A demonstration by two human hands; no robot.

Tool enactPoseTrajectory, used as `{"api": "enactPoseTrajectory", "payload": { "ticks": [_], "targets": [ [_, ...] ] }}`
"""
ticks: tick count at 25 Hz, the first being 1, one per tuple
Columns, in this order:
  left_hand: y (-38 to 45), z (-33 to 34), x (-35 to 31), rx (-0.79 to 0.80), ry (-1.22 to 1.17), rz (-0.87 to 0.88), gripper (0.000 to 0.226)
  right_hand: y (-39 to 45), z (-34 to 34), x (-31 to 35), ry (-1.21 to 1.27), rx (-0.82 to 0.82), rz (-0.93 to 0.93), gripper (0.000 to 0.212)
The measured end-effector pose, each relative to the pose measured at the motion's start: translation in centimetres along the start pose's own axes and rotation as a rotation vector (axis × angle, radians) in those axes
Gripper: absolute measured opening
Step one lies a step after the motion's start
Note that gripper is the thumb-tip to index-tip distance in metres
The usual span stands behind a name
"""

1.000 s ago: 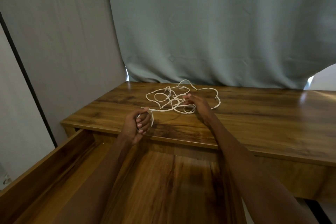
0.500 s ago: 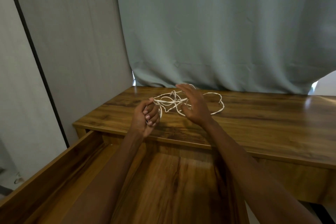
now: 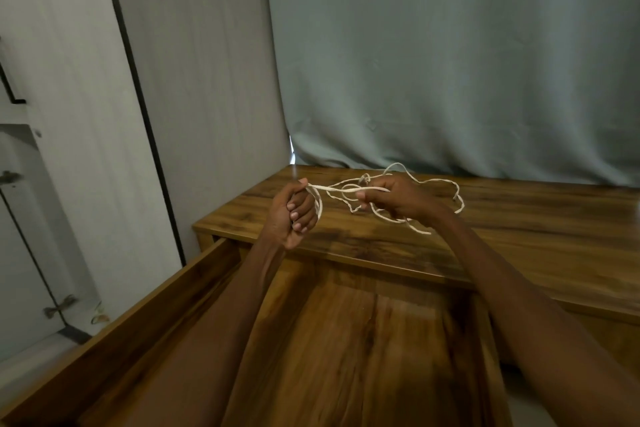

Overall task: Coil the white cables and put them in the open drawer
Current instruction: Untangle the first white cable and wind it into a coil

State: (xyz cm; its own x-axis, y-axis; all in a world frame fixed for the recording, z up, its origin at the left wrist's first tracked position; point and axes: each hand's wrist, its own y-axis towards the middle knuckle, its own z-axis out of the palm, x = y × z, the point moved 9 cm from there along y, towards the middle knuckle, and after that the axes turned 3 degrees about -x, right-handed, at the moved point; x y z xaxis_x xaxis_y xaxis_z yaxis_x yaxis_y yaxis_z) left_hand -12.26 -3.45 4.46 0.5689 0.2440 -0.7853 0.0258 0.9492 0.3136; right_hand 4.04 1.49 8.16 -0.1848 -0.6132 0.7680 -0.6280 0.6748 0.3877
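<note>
A thin white cable (image 3: 446, 184) lies in loose tangled loops on the wooden desk top (image 3: 519, 218), near its back left corner. My left hand (image 3: 292, 215) is a fist gripping one end of the cable, with a short loop hanging beside the knuckles. A taut stretch of cable runs from it to my right hand (image 3: 398, 199), which pinches the strand between thumb and fingers above the tangle. Below both forearms the open drawer (image 3: 363, 340) shows a bare wooden bottom.
A grey-green curtain (image 3: 450, 62) hangs right behind the desk. A pale wall panel with a black strip (image 3: 138, 97) stands to the left. The drawer's left wall (image 3: 138, 315) juts toward me.
My right hand has closed on the cable and drawn a stretch taut against my left fist. Both hands have lifted a little. The view has swung left.
</note>
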Motion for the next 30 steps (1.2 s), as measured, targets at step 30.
{"api": "enactPoseTrajectory", "payload": {
  "ticks": [30],
  "targets": [
    [0.6, -4.7, -1.4, -0.691, 0.454, 0.381, 0.039, -1.7, 6.7, -2.4, -0.485, 0.101, -0.184, 0.022]
  ]
}}
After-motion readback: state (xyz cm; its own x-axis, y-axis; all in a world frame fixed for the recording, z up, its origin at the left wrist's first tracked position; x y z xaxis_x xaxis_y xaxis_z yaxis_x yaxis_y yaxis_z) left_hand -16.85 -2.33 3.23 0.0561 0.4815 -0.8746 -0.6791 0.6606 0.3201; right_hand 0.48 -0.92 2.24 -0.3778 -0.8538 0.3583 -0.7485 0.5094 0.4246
